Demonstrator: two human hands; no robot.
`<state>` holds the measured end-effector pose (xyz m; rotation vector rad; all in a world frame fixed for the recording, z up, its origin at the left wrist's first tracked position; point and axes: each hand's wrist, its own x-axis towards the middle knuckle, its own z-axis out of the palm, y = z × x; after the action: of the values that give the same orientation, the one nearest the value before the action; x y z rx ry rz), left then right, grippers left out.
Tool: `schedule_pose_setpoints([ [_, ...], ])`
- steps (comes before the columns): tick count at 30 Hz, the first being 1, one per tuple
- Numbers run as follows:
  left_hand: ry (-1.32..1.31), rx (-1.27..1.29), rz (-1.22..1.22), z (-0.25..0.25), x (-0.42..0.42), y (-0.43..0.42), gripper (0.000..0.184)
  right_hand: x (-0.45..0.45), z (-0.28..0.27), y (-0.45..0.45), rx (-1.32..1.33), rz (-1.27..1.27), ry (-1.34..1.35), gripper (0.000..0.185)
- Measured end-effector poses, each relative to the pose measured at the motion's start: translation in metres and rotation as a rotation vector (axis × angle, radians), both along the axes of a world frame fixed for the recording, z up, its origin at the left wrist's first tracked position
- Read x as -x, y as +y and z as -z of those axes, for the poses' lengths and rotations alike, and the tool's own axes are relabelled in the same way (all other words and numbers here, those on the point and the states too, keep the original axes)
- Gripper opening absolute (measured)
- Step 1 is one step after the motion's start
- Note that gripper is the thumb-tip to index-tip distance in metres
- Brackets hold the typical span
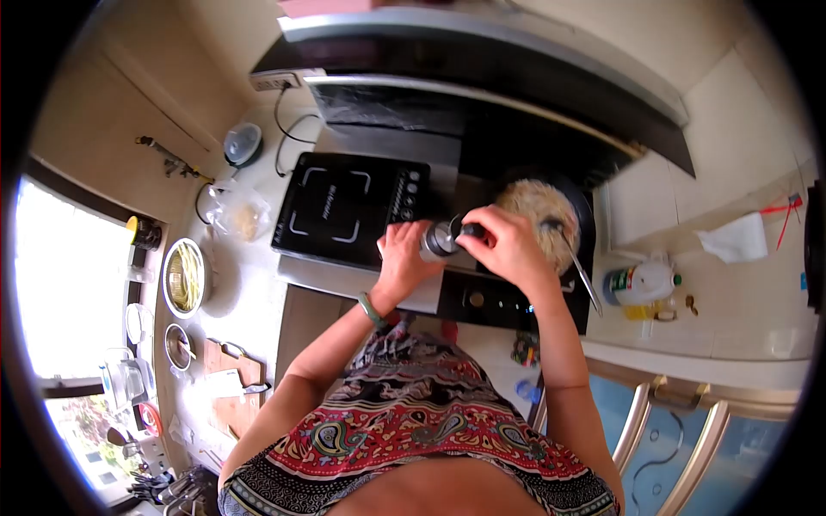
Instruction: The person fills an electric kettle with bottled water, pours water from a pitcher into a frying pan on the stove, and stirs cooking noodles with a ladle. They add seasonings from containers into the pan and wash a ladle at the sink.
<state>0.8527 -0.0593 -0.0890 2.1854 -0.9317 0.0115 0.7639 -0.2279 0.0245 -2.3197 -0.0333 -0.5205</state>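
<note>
My left hand (pixel 403 258) is wrapped around a small seasoning jar (pixel 439 239) with a shiny metal top, held over the front of the stove. Pinched in the fingers of my right hand (pixel 508 245) is a black knob (pixel 473 230) at the jar's top; whether it is a lid or a handle I cannot tell. Just beyond my right hand, a dark pan (pixel 584 215) on the right of the stove holds pale, noodle-like food (pixel 538 206). A utensil with a metal handle (pixel 583 273) rests in the food, its handle sticking out over the front rim.
A black induction cooktop (pixel 335 206) lies left of my hands. On the left counter are a bowl of green strips (pixel 185 277), a plastic bag (pixel 239 213), and a cutting board (pixel 234 387) with a knife (pixel 255 389). Bottles (pixel 645 284) stand right of the pan.
</note>
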Motion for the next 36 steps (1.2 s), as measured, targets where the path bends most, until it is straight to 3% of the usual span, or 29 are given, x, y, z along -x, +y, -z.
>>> schedule_pose_setpoints([
  [3, 0.047, 0.075, -0.015, -0.020, -0.017, 0.018, 0.073, -0.036, -0.001, 0.027, 0.030, -0.038, 0.053, 0.037],
  [5, 0.070, 0.175, -0.007, -0.038, -0.040, 0.034, 0.074, -0.038, -0.007, 0.031, -0.150, 0.004, 0.027, 0.042],
  [7, -0.073, 0.185, 0.005, -0.077, -0.071, 0.048, 0.077, -0.035, 0.029, 0.021, -0.260, 0.134, 0.005, 0.030],
  [9, -0.167, 0.244, -0.082, -0.107, -0.112, 0.056, 0.075, -0.017, 0.072, 0.011, -0.116, 0.219, 0.090, 0.019],
  [13, -0.295, 0.561, -0.055, -0.200, -0.214, 0.042, 0.076, 0.035, 0.165, 0.001, -0.078, 0.365, 0.346, 0.015],
  [16, -0.369, 0.577, -0.174, -0.238, -0.292, 0.015, 0.075, 0.067, 0.209, 0.004, 0.032, 0.474, 0.279, 0.014],
  [19, -0.397, 0.646, -0.173, -0.246, -0.354, -0.019, 0.081, 0.092, 0.222, 0.011, 0.093, 0.581, 0.334, 0.013],
  [22, -0.457, 0.751, -0.145, -0.254, -0.384, -0.046, 0.068, 0.108, 0.241, 0.011, 0.095, 0.643, 0.333, 0.011],
  [25, -0.380, 0.713, -0.179, -0.251, -0.401, -0.062, 0.069, 0.129, 0.252, 0.014, 0.145, 0.689, 0.387, 0.011],
  [29, -0.243, 0.609, -0.205, -0.244, -0.387, -0.086, 0.065, 0.136, 0.266, 0.002, 0.158, 0.726, 0.474, 0.034],
  [30, -0.278, 0.668, -0.104, -0.234, -0.400, -0.091, 0.063, 0.132, 0.265, 0.004, 0.157, 0.741, 0.487, 0.034],
  [31, -0.319, 0.730, -0.007, -0.229, -0.415, -0.093, 0.061, 0.128, 0.262, 0.003, 0.173, 0.642, 0.529, 0.042],
  [33, -0.305, 0.617, -0.003, -0.228, -0.423, -0.091, 0.058, 0.122, 0.268, 0.001, 0.194, 0.548, 0.567, 0.050],
  [35, -0.043, 0.600, 0.007, -0.226, -0.398, -0.122, 0.055, 0.136, 0.282, -0.031, 0.280, 0.299, 0.858, 0.061],
  [36, -0.098, 0.424, -0.108, -0.234, -0.382, -0.122, 0.053, 0.137, 0.284, -0.029, 0.373, 0.254, 0.867, 0.048],
])
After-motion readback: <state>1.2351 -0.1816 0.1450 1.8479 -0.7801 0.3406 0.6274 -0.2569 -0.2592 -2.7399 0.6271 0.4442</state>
